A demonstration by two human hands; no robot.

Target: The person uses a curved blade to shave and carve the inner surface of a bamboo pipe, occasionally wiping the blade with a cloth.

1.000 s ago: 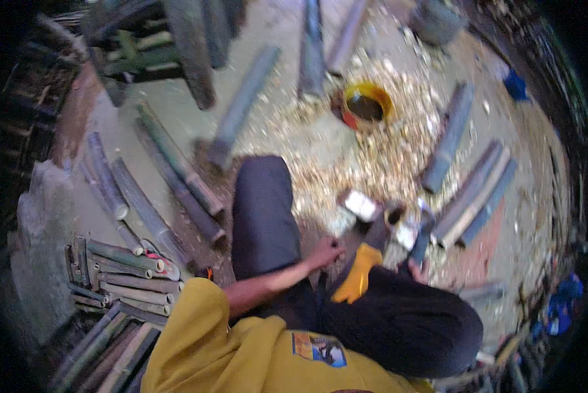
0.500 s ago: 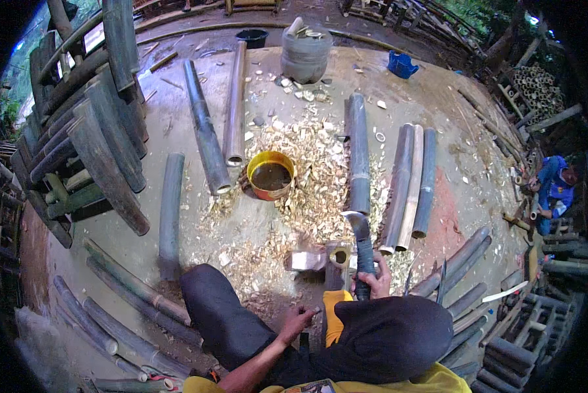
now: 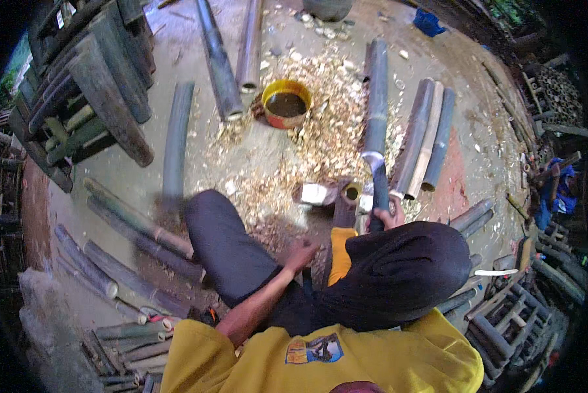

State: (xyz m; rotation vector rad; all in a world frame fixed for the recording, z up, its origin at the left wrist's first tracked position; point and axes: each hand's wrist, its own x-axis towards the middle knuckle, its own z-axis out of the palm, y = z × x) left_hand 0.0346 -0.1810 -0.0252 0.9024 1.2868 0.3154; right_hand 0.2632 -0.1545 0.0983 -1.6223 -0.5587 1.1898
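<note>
My right hand [image 3: 391, 213] is closed around a curved-tip knife [image 3: 379, 187]. Its pale hooked end points away from me, beside my bent right knee. My left hand [image 3: 300, 254] rests low between my legs with its fingers curled in; blur hides whether anything small is in them. Between the hands, a short bamboo tube [image 3: 348, 204] shows its open end, with an orange-yellow piece [image 3: 340, 252] just on my side of it. A pale-topped block [image 3: 317, 194] sits left of the tube.
Wood chips [image 3: 333, 111] cover the ground ahead, around a yellow-rimmed pot [image 3: 286, 105] of dark contents. Bamboo poles [image 3: 376, 98] lie beyond the knife and on both sides. Stacked bamboo frames [image 3: 104, 85] stand at left. Another person [image 3: 556, 187] works at far right.
The view has tipped downward, so the ground things sit higher in the picture and more of my yellow shirt shows. Both hands keep nearly the same pose.
</note>
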